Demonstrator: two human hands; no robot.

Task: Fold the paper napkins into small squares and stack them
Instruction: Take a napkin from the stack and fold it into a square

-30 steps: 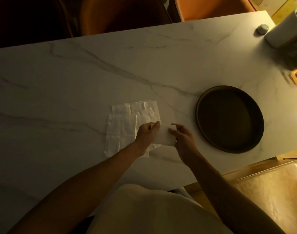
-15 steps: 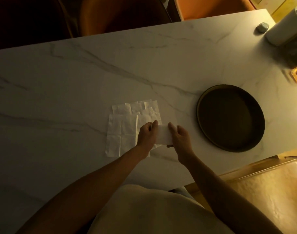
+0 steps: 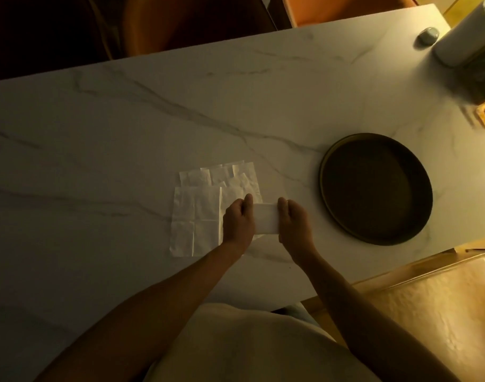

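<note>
**Both hands on a folded napkin at the worktop's near edge**

Head view: the left hand (image 3: 239,222) and right hand (image 3: 293,226) hold a small folded napkin (image 3: 266,222) between them, one at each side, fingers curled over its left and right edges. The hands sit close together, parted only by the white rectangle of paper. Whether the napkin rests on the worktop (image 3: 125,128) or is lifted just off it cannot be told.

Just left of the hands, partly under the left one, lies a loose pile of unfolded napkins (image 3: 197,216), flat and creased, their edges overlapping untidily.

To the right, apart from the hands, a dark round tray (image 3: 329,194) sits on the white marbled surface. At the far right corner stand a white cylinder (image 3: 461,37) and a small grey knob-like thing (image 3: 428,35) beside it. A padded seat (image 3: 434,307) shows below the near right edge, and orange chairs (image 3: 346,6) beyond the far edge
</note>
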